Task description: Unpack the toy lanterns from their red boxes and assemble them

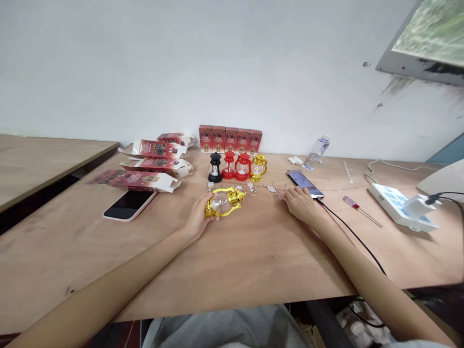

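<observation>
My left hand [199,212] is wrapped round the base of a gold lantern [222,202] with a clear globe, tilted on its side with its top pointing right. My right hand [300,205] rests on the table beside a phone [306,184], its fingers bent together at a thin wire piece [280,193]; the fingertips are partly hidden. Behind the held lantern stand a black lantern [215,169], two red lanterns, one of them a red lantern [228,166] on the left, and another gold lantern [258,169]. Small white pieces [251,185] lie in front of them.
Red boxes [231,140] stand in a row by the wall. Opened boxes [154,164] lie left, over a pink-edged phone [128,205]. To the right are a bottle [317,151], a red-handled screwdriver [351,202], a white power strip [400,205] and a black cable [353,241].
</observation>
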The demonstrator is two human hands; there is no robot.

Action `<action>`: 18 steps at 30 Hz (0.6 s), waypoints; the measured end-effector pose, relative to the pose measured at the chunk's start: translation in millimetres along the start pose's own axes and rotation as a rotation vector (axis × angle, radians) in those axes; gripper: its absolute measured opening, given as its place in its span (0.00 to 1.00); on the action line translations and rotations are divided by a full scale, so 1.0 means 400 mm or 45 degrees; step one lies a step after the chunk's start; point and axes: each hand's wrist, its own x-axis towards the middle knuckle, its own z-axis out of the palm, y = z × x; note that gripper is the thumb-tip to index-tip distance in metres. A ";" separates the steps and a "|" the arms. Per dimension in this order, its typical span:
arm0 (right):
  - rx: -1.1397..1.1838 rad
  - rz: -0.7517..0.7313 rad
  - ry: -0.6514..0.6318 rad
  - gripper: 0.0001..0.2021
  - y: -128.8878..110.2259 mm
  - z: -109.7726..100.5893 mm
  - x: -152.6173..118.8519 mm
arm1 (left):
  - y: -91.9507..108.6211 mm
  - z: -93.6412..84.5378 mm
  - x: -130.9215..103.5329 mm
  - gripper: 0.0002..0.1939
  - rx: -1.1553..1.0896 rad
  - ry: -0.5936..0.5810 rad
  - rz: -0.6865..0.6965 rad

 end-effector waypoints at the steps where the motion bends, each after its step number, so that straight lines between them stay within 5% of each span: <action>1: -0.011 -0.028 0.007 0.12 0.001 -0.001 0.000 | 0.001 0.001 -0.001 0.17 -0.002 -0.007 -0.001; 11: -0.120 -0.211 0.033 0.12 0.002 -0.010 0.010 | -0.003 0.000 0.003 0.18 -0.011 0.006 -0.014; 18: -0.133 -0.141 0.164 0.14 -0.008 -0.030 0.011 | -0.005 -0.001 0.001 0.19 0.001 -0.025 0.010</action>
